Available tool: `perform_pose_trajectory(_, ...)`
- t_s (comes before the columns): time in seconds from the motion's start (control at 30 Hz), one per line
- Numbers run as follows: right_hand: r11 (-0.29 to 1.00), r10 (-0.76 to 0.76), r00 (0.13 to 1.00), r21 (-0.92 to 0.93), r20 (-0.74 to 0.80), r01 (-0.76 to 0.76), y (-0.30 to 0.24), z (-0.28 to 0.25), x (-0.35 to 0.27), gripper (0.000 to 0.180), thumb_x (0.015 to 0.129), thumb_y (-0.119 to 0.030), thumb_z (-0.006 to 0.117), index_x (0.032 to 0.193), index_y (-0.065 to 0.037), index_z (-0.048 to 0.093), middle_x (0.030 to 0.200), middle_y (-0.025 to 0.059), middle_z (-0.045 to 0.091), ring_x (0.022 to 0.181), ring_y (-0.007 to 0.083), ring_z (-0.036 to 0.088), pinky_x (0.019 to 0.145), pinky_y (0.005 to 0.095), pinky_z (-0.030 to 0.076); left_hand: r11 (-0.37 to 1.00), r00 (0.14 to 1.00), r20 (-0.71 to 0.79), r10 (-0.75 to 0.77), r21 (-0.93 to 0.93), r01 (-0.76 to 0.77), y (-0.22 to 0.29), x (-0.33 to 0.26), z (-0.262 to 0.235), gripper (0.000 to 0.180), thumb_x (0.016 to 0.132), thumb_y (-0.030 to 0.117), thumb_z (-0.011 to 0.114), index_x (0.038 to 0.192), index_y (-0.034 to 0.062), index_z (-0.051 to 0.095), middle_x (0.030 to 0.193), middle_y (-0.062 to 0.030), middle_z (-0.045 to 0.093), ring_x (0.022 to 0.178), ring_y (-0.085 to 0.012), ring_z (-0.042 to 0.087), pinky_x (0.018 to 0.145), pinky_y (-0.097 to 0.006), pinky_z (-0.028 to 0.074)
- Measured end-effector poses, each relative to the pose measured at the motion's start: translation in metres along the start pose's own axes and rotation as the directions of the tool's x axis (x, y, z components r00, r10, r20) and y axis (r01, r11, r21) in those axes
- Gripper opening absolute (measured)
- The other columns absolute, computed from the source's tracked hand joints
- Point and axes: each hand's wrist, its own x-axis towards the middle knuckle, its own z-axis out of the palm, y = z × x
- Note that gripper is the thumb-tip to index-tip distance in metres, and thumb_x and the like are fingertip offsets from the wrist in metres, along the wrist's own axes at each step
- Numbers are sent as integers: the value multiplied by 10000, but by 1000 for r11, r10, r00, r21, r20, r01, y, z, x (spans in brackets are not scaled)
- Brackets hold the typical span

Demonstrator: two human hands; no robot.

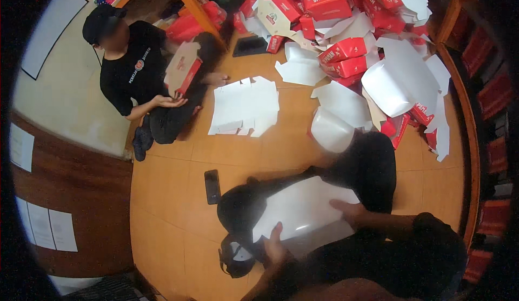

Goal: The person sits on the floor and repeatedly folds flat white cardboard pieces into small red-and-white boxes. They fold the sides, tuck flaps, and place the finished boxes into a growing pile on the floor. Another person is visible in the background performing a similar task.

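Across my lap lies a white cardboard box blank [303,209], glossy and bowed, with its plain side up. My left hand [275,247] grips its lower left edge, thumb raised and the other fingers mostly hidden. At its right end my right hand [348,213] holds the board, fingers over the edge and somewhat blurred. Beyond my knees a flat stack of white box blanks [246,106] rests on the floor. A loose, curled white blank [332,130] lies just past my right knee.
A large pile of red and white boxes [351,57] fills the far right. At the far left a seated person [140,68] in black holds a red and brown box [183,68]. A phone [212,187] and a dark cap [236,258] lie on the tan floor [167,220].
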Motion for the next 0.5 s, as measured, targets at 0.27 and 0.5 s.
perform_pose_trajectory(0.27,955,-283,957,68,-68,288,64,-4,22,305,963,-246,593,1161,-15,600,1070,104,644,991,222,603,900,378,479,953,981,-78,178,262,-152,-21,9,3,320,882,237,654,960,-72,677,913,-112,663,863,-209,598,813,-353,465)
perform_pose_trajectory(0.5,965,251,955,-34,-155,-259,-29,20,-6,423,1000,-264,546,1332,-3,526,1286,151,580,1190,238,544,1050,398,407,948,993,-100,69,317,-34,11,7,12,335,911,282,638,964,-47,671,852,-91,640,844,-180,590,732,-307,470)
